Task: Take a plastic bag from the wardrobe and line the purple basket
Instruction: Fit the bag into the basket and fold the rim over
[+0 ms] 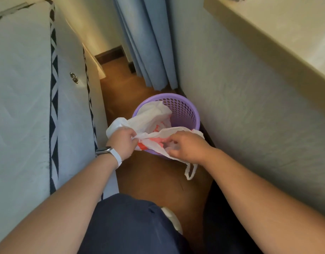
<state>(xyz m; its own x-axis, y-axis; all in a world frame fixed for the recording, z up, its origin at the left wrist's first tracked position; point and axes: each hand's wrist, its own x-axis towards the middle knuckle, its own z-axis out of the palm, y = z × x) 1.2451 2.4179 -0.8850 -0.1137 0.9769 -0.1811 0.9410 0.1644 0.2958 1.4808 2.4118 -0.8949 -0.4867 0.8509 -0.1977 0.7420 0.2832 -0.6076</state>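
Head view: we see the purple basket (pixel 183 110) upright on the floor (pixel 158 180), mouth up. The plastic bag (pixel 150 118) lies across its near rim, long axis side to side. Our left hand (pixel 122 142) and right hand (pixel 185 146) each pinch an end, fingers (pixel 133 139) curled on plastic.

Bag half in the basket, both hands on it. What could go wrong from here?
1. The bag covers only the near and left side of the basket; the far right rim is bare, so the lining may end lopsided.
2. The left hand and right hand both grip the thin plastic; a hard tug might tear it.
3. A handle hangs outside and could stay untucked.
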